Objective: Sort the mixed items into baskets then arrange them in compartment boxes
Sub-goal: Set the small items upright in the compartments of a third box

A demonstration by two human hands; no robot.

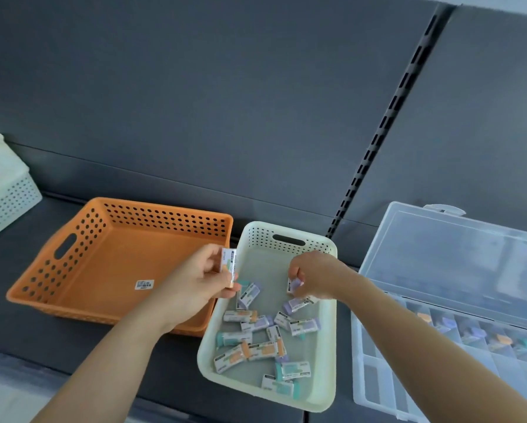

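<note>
Dark grey back panel (225, 87), split right of centre by a black slotted upright strip (378, 138); matching dark shelf surface (27, 315) beneath, bearing everything listed below.

Clear plastic compartment box (375, 377), far right, partly cut off by the frame edge. Lid (439, 254) raised and leaning back. Small sorted erasers (500, 340) in orange, purple and teal in the row of compartments nearest the hinge.

Orange perforated basket (103, 270), left of centre, slot handle in its left wall.

Cream perforated basket (326, 346), centre, just beside the orange basket's right side, between it and the compartment box; slot handle in the far wall.

White perforated basket (5, 196), far left, only partly in frame.

Left hand (195, 282), raised over the meeting edge of the orange and cream baskets, fingers and thumb curled round a small held stack of erasers (229, 262) in white sleeves, stack upright.

Right hand (314, 274), low inside the far half of the cream basket, fingertips pinching a purple eraser (294, 283); whether lifted off the basket floor or resting on it, not to be told.

Loose erasers (256, 340), scattered flat across the cream basket's floor at all angles, some overlapping; white printed sleeves, ends showing purple, orange or teal.

White barcode sticker (144, 284), flat on the orange basket's floor, near the left wrist.
</note>
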